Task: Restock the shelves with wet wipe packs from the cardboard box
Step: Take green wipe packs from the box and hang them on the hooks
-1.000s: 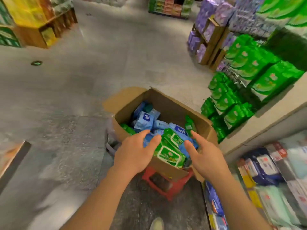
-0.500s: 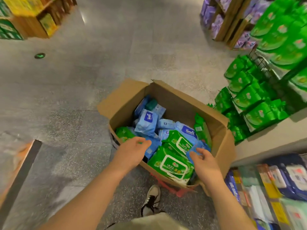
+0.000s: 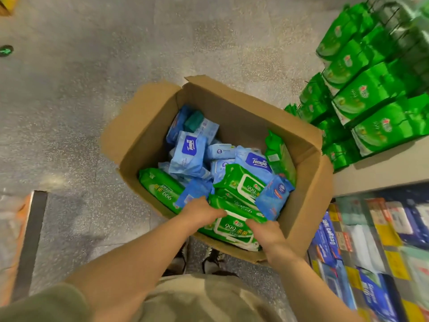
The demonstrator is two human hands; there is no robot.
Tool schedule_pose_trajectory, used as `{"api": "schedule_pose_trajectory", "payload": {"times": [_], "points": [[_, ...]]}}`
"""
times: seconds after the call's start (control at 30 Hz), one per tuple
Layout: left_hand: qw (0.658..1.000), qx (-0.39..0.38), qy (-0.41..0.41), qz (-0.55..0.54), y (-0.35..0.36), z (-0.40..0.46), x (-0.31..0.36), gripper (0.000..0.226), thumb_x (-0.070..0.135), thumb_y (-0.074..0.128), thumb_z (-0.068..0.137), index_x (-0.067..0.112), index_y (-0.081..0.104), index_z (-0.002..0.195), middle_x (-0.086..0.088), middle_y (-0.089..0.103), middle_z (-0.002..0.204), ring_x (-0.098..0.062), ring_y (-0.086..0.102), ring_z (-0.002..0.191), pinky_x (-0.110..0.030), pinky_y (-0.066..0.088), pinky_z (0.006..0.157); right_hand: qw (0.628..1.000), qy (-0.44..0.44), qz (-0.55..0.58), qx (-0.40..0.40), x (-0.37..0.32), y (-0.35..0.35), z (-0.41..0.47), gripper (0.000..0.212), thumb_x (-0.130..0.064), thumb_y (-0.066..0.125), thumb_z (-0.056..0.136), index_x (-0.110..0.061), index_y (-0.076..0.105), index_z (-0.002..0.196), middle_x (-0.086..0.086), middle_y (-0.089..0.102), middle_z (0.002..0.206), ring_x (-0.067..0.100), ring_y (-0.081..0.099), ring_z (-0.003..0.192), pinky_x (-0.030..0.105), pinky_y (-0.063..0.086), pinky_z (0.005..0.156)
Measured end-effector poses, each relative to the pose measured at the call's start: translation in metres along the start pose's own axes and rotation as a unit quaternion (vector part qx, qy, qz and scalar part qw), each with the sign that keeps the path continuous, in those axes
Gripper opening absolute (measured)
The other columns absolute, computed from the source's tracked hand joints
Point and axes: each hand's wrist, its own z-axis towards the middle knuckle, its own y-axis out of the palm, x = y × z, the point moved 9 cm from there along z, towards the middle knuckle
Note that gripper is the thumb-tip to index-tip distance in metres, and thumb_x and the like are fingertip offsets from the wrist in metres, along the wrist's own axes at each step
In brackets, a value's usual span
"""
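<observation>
While both hands dig: cardboard box (image 3: 148,135) on floor, open.
L hand (image 3: 201,211): fingers curled on green wipe pack (image 3: 234,225), near box front.
R hand (image 3: 264,233): fingers prob. grip same pack, partly hidden.
Shelf (image 3: 371,240): beside box, R side.

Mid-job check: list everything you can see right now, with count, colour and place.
cardboard box: one, brown, open, on the floor in the middle
green 999 wipe packs: at least four, green and white, near side of the box; another green pack stands against its right wall
blue wipe packs: several, blue, piled at the far and middle part of the box; exact count unclear
green packs on the display: many, green, stacked at upper right
shelf packs: many, blue, yellow and white, blurred, lower right
floor: grey speckled
shoes: two, dark and white, under the box's near edge
left hand: grips the nearest green 999 packs
right hand: grips the same packs
</observation>
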Motion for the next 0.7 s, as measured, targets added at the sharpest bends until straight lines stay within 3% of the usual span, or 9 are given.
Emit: {"api": "schedule_pose_trajectory", "payload": {"times": [0.03, 0.1, 0.17, 0.23, 0.37, 0.47, 0.5, 0.6, 0.7], "points": [[1.000, -0.009, 0.002, 0.012, 0.003, 0.005, 0.001, 0.063, 0.046, 0.077, 0.085, 0.021, 0.056, 0.139, -0.005, 0.060, 0.141, -0.023, 0.057, 0.125, -0.027, 0.047, 0.094, 1.000, 0.015, 0.005, -0.001, 0.004, 0.002, 0.006, 0.069, -0.027, 0.072, 0.094, 0.003, 0.034, 0.143, 0.002, 0.045, 0.098, 0.025, 0.053, 0.098, 0.043, 0.050, 0.099], [0.999, -0.029, 0.009, 0.031, 0.009, 0.014, 0.003, 0.058, 0.041, 0.082, 0.082, 0.025, 0.060, 0.133, -0.003, 0.065, 0.135, -0.021, 0.061, 0.119, -0.029, 0.050, 0.099, 0.997, 0.059, 0.043, 0.014, 0.015, 0.002, 0.018, 0.078, -0.023, 0.080, 0.088, 0.003, 0.028, 0.140, -0.001, 0.039, 0.089, 0.023, 0.052, 0.096, 0.038, 0.050, 0.090], [0.998, -0.037, 0.015, 0.039, 0.015, 0.022, 0.002, 0.063, 0.038, 0.087, 0.077, 0.024, 0.061, 0.132, -0.002, 0.066, 0.133, -0.021, 0.062, 0.119, -0.033, 0.051, 0.102, 0.991, 0.097, 0.087, 0.023, 0.019, 0.006, 0.025, 0.085, -0.021, 0.089, 0.077, -0.005, 0.024, 0.129, 0.009, 0.048, 0.097, 0.024, 0.057, 0.090, 0.037, 0.051, 0.087], [0.999, -0.026, 0.011, 0.024, 0.017, 0.028, -0.002, 0.069, 0.036, 0.092, 0.070, 0.022, 0.061, 0.130, -0.004, 0.067, 0.132, -0.023, 0.063, 0.120, -0.038, 0.052, 0.103, 0.985, 0.120, 0.118, 0.036, 0.022, 0.008, 0.032, 0.094, -0.018, 0.095, 0.065, -0.009, 0.023, 0.123, 0.019, 0.053, 0.112, 0.032, 0.063, 0.097, 0.047, 0.057, 0.088], [1.000, -0.011, 0.002, -0.024, 0.013, 0.032, -0.012, 0.075, 0.033, 0.094, 0.069, 0.021, 0.052, 0.129, -0.002, 0.064, 0.129, -0.023, 0.061, 0.119, -0.035, 0.050, 0.101, 0.980, 0.108, 0.164, 0.040, 0.019, 0.009, 0.031, 0.089, -0.005, 0.092, 0.070, -0.004, 0.025, 0.129, 0.013, 0.051, 0.095, 0.029, 0.063, 0.084, 0.040, 0.055, 0.066], [0.997, -0.001, 0.000, -0.074, 0.003, 0.030, -0.017, 0.079, 0.031, 0.095, 0.068, 0.025, 0.040, 0.125, 0.002, 0.064, 0.123, -0.022, 0.063, 0.113, -0.036, 0.051, 0.098, 0.974, 0.094, 0.205, 0.021, 0.016, 0.017, 0.031, 0.112, -0.015, 0.099, 0.045, -0.005, 0.031, 0.133, 0.017, 0.063, 0.105, 0.035, 0.071, 0.093, 0.052, 0.061, 0.082], [0.996, 0.003, 0.001, -0.084, -0.004, 0.028, -0.017, 0.083, 0.033, 0.096, 0.065, 0.025, 0.038, 0.124, 0.003, 0.064, 0.120, -0.021, 0.063, 0.111, -0.037, 0.052, 0.098, 0.972, 0.083, 0.220, 0.012, 0.013, 0.020, 0.030, 0.111, -0.015, 0.099, 0.044, -0.005, 0.035, 0.134, 0.018, 0.067, 0.109, 0.036, 0.073, 0.092, 0.054, 0.061, 0.082], [0.993, 0.020, 0.008, -0.120, -0.033, 0.019, -0.013, 0.086, 0.043, 0.099, 0.053, 0.027, 0.047, 0.119, 0.009, 0.066, 0.114, -0.014, 0.065, 0.104, -0.035, 0.054, 0.096, 0.961, 0.040, 0.273, -0.027, -0.005, 0.030, 0.025, 0.075, -0.005, 0.091, 0.069, -0.008, 0.051, 0.134, 0.016, 0.075, 0.109, 0.035, 0.076, 0.091, 0.053, 0.062, 0.080], [0.976, -0.001, 0.014, -0.217, -0.058, 0.013, -0.009, 0.085, 0.038, 0.100, 0.052, 0.030, 0.058, 0.125, 0.011, 0.074, 0.108, -0.012, 0.072, 0.098, -0.036, 0.056, 0.096, 0.949, 0.006, 0.302, -0.089, -0.025, 0.044, 0.017, 0.054, -0.019, 0.086, 0.080, -0.018, 0.062, 0.129, 0.008, 0.078, 0.108, 0.029, 0.077, 0.092, 0.047, 0.063, 0.081]]}}
